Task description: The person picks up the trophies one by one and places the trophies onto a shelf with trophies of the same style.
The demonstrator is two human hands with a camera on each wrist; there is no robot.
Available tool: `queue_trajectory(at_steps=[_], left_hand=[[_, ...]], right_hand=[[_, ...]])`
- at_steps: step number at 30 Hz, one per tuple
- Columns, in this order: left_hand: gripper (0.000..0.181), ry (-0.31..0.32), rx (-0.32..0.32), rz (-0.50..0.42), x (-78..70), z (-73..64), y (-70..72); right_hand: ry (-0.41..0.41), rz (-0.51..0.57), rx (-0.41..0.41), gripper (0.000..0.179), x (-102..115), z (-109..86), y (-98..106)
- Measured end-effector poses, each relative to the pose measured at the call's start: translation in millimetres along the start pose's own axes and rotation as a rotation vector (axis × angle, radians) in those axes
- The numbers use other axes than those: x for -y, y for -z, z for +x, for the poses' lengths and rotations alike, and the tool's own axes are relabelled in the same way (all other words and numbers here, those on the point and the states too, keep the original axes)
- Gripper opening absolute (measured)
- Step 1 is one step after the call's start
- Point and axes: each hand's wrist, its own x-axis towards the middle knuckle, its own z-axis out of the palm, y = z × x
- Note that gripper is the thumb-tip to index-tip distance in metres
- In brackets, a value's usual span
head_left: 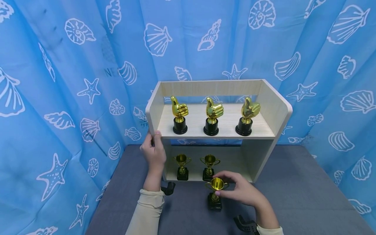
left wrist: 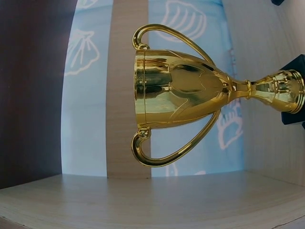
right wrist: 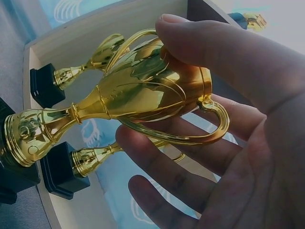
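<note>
My right hand (head_left: 242,191) pinches a gold trophy cup (head_left: 217,185) by its bowl, thumb on one side and fingers on the other. In the right wrist view this trophy cup (right wrist: 147,86) is tilted, its black base (right wrist: 16,167) partly cut off by the frame. It is in front of the lower level of a pale wooden shelf (head_left: 218,137). At the shelf's left side panel, my left hand (head_left: 154,151) grips the front edge. Two more trophy cups, a left one (head_left: 182,163) and a middle one (head_left: 209,163), stand upright on the lower level.
On the upper level stand three gold thumbs-up trophies: left (head_left: 180,114), middle (head_left: 212,114) and right (head_left: 248,114). The shelf sits on a grey tabletop (head_left: 296,192). Behind it hangs a blue shell-patterned curtain (head_left: 188,32).
</note>
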Motion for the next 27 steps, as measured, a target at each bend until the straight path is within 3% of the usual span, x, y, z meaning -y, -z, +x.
queue_trajectory(at_steps=[17, 27], left_hand=[[0.025, 0.012, 0.005, -0.01, -0.5, -0.7, 0.8], [0.024, -0.007, -0.015, -0.001, 1.0, 0.1, -0.2]], right_hand=[[0.035, -0.003, -0.027, 0.042, -1.4, -2.4, 2.9], [-0.011, -0.018, -0.033, 0.043, -1.5, -1.4, 1.5]])
